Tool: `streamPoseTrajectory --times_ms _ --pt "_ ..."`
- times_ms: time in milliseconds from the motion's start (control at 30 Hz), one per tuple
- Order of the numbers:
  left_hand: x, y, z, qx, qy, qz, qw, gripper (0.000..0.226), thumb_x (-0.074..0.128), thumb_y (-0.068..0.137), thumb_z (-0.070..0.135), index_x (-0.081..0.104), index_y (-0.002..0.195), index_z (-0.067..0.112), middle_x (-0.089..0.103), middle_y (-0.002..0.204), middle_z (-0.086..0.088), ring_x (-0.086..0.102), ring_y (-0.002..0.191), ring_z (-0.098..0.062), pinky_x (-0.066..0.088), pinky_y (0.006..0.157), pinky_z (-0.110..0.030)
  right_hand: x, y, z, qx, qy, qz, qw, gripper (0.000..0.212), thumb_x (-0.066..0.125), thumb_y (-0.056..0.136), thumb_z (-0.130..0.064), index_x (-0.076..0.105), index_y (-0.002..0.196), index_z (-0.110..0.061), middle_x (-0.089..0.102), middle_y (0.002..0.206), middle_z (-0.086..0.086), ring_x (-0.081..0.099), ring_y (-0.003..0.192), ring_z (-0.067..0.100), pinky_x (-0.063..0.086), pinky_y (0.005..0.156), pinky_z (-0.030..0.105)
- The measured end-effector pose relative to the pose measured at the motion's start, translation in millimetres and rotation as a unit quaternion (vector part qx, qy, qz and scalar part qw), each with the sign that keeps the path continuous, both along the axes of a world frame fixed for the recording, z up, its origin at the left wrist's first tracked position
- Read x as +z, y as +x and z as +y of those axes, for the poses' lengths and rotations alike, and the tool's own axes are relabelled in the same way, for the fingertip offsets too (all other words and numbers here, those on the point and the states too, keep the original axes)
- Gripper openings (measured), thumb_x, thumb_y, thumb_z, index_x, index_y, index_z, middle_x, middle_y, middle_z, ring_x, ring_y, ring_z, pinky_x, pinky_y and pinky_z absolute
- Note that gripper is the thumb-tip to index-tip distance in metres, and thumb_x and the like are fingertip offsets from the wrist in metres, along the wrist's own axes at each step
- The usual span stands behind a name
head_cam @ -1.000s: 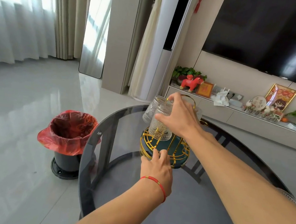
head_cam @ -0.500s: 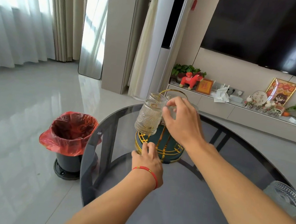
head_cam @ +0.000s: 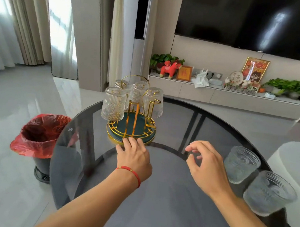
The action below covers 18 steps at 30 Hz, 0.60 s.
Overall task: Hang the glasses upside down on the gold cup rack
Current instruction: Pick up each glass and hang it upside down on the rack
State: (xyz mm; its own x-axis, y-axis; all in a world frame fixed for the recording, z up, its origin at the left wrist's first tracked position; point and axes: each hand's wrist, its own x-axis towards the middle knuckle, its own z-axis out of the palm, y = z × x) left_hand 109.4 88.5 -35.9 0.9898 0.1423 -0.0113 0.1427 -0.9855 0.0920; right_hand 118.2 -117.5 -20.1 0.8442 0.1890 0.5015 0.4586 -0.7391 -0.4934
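Note:
The gold cup rack (head_cam: 132, 130) with a dark green base stands on the far part of the round smoked-glass table (head_cam: 164, 198). Several ribbed clear glasses hang upside down on it; the nearest one (head_cam: 113, 104) is at its left. Two gold prongs at the front stand bare. My left hand (head_cam: 133, 158) rests its fingertips on the rack's front rim. My right hand (head_cam: 206, 167) hovers over the table, fingers apart and empty, between the rack and two upright glasses, one (head_cam: 240, 164) at the table's right edge and a second (head_cam: 268, 194) closer to me.
A bin with a red bag (head_cam: 40, 135) stands on the floor left of the table. A white rounded seat (head_cam: 295, 165) is at the right. Behind are a TV (head_cam: 248, 20) and a low cabinet (head_cam: 221, 96) with ornaments.
My right hand has let go of the glass, which now hangs at the rack's left, and has drawn back to the right toward the upright glasses. The left hand stays at the rack's base.

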Motion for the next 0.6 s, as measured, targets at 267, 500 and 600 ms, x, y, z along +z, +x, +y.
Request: streamPoseTrajectory --times_ms 267,500,600 --pt "-13.6 -30.2 -116.1 -0.268 -0.278 -0.084 0.919 0.063 0.064 0.088 0.032 0.045 0.146 0.020 0.051 0.144 -0.003 0.049 0.130 -0.023 0.040 0.107 -0.030 26.3 -14.6 -68.8 -0.092 0.135 -0.046 0.986 0.020 0.064 0.087 -0.002 0.075 0.094 -0.017 0.072 0.100 -0.004 0.068 0.091 0.018 0.055 0.080 0.034" --pt "14.1 -12.5 -227.1 -0.301 -0.315 -0.100 0.895 0.082 0.075 0.081 0.038 0.034 0.149 0.020 0.049 0.139 -0.008 0.057 0.116 -0.029 0.053 0.094 -0.044 34.1 -21.5 -139.5 -0.262 0.254 -0.054 0.929 0.023 0.061 0.091 -0.006 0.075 0.107 -0.014 0.071 0.110 -0.002 0.054 0.111 0.018 0.036 0.085 0.014" --pt "18.6 -11.2 -262.1 -0.261 -0.277 -0.109 0.918 0.082 0.076 0.077 0.046 0.035 0.142 0.018 0.047 0.129 -0.008 0.058 0.108 -0.034 0.054 0.079 -0.045 30.1 -22.3 -158.7 -0.292 0.295 -0.016 0.910 0.023 0.059 0.091 -0.006 0.075 0.107 -0.012 0.073 0.107 0.000 0.062 0.110 0.021 0.045 0.091 0.029"
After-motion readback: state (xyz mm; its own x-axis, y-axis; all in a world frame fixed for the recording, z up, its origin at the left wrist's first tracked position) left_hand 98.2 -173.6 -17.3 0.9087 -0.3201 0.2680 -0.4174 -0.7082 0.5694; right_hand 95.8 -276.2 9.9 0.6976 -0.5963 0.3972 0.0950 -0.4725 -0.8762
